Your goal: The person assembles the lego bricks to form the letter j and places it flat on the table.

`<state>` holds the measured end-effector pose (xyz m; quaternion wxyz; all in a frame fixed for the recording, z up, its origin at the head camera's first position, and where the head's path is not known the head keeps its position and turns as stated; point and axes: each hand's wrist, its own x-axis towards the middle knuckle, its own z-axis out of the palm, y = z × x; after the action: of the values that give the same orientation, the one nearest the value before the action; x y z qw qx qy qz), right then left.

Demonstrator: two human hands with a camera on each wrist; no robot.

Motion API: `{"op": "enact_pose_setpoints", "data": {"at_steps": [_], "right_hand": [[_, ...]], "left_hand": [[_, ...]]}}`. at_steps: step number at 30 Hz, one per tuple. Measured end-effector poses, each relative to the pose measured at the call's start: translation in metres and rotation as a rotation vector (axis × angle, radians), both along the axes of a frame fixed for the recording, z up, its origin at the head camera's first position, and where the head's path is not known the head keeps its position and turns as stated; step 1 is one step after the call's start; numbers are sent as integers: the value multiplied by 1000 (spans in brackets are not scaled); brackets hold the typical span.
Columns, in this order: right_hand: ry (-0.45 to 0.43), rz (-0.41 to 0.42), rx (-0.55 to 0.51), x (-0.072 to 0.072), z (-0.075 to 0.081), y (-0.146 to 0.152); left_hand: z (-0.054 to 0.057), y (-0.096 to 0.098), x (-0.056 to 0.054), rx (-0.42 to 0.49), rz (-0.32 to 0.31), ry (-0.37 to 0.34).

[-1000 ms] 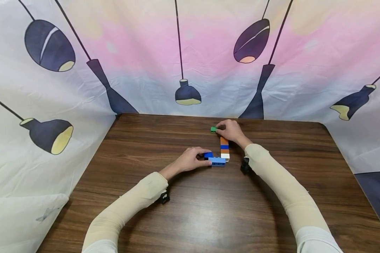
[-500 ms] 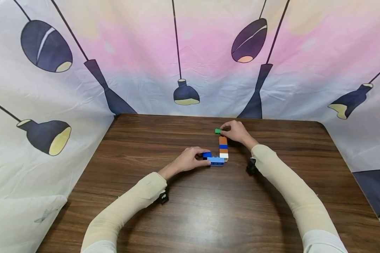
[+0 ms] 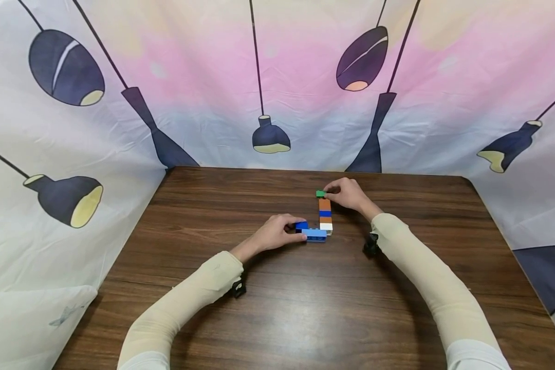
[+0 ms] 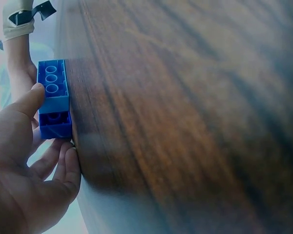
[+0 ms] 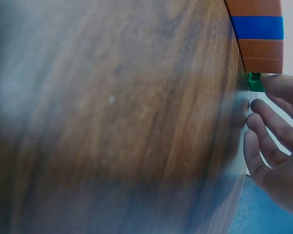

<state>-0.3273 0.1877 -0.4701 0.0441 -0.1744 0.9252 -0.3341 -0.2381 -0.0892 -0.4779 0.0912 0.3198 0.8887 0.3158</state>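
My left hand [image 3: 275, 234] holds a light blue brick [image 3: 314, 235] and a dark blue brick [image 3: 301, 225] between thumb and fingers. In the left wrist view, hollow tubes show on the side of the light blue brick [image 4: 52, 80], with the dark blue brick [image 4: 56, 129] directly against it. A white brick [image 3: 326, 226] adjoins their right end, and a row of orange bricks [image 3: 324, 204] with a blue band [image 3: 325, 214] runs away from it. Beyond the row's far end, my right hand [image 3: 349, 194] pinches a small green brick [image 3: 320, 194], partly covered by the thumb [image 5: 278, 87].
The bricks are on a dark wooden table [image 3: 277, 298]. A cloth [image 3: 203, 92] printed with hanging lamps closes off its back and sides. A black device [image 3: 371, 245] is strapped at the right wrist, another device [image 3: 238, 288] at the left.
My right hand has moved the green brick rightward and slightly nearer, in line with the orange row's far end. The left hand keeps its hold on the blue bricks. The head view shifts slightly.
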Motion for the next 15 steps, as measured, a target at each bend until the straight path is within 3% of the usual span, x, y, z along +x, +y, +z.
{"op": "enact_pose_setpoints", "data": {"at_steps": [15], "right_hand": [[22, 30, 3, 6, -1, 7]], "left_hand": [[0, 1, 0, -10, 11, 4]]}}
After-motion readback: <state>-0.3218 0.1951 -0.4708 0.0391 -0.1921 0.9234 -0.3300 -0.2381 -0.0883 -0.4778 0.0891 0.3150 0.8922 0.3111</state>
